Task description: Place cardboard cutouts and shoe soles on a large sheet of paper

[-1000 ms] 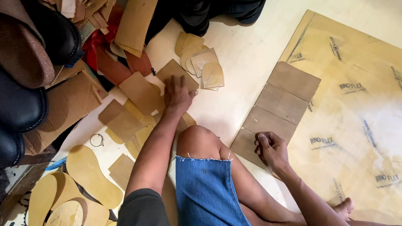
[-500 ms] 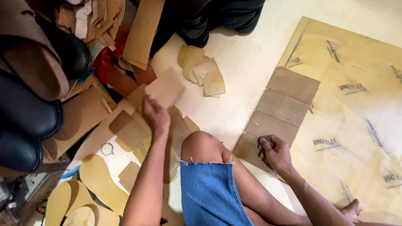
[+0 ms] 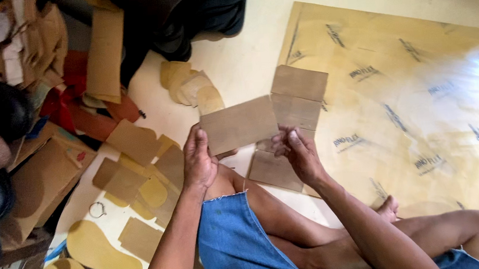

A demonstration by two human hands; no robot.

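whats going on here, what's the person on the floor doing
A person sits on the floor and holds a brown rectangular board piece up in both hands, left hand on its left edge, right hand at its right lower corner. Similar pieces lie in a row on a large yellow sheet. Sole-shaped cutouts lie at the left.

A pale cream floor (image 3: 245, 65) is carrying everything here, and a large yellowish printed sheet (image 3: 419, 97) is lying flat across its right side, with a short row of brown rectangular board pieces (image 3: 298, 84) resting on the sheet's left edge. Further left, a small stack of tan sole-shaped cutouts (image 3: 190, 84) is sitting on the bare floor toward the far side, while loose brown board offcuts (image 3: 132, 140) are lying scattered at the left. Nearer, yellow insole shapes (image 3: 100, 251) are lying flat beside a small metal ring (image 3: 97, 209).
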